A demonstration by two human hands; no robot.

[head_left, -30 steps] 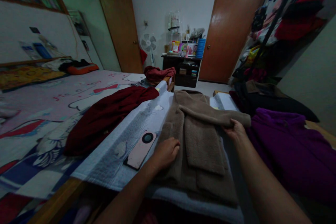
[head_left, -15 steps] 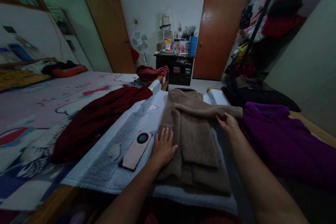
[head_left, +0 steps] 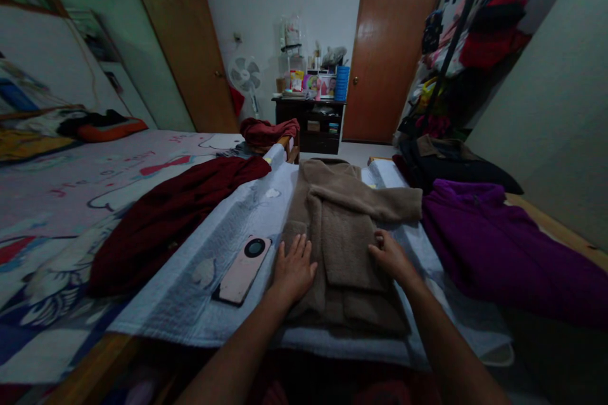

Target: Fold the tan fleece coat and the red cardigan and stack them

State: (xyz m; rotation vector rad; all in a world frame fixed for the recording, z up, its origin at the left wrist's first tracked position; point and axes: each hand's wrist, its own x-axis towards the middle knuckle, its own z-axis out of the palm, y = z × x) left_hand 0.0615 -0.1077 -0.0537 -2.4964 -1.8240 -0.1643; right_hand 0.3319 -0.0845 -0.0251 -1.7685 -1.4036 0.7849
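Note:
A brown fleecy coat [head_left: 351, 247] lies partly folded on a light blue cloth [head_left: 190, 323]. One sleeve is folded down over its middle; the other sleeve [head_left: 396, 201] points out to the right. My left hand [head_left: 295, 269] rests flat on the coat's left side, fingers stretched. At the right edge of the folded-down sleeve, my right hand [head_left: 390, 256] has its fingers loosely bent, thumb and forefinger a little apart, with no cloth seen between them. A pink phone [head_left: 244, 272] with a round camera lies left of my left hand.
A dark red garment [head_left: 175, 221] lies to the left, beside the patterned bed [head_left: 118, 171]. On the right are a purple garment [head_left: 503, 247] and a dark jacket [head_left: 456, 161]. Farther back stand a fan [head_left: 246, 74] and a dark cabinet [head_left: 308, 126].
My right hand has left the end of the outstretched sleeve and moved down and left to the folded part's edge. My left hand stays on the coat. The view has shifted slightly.

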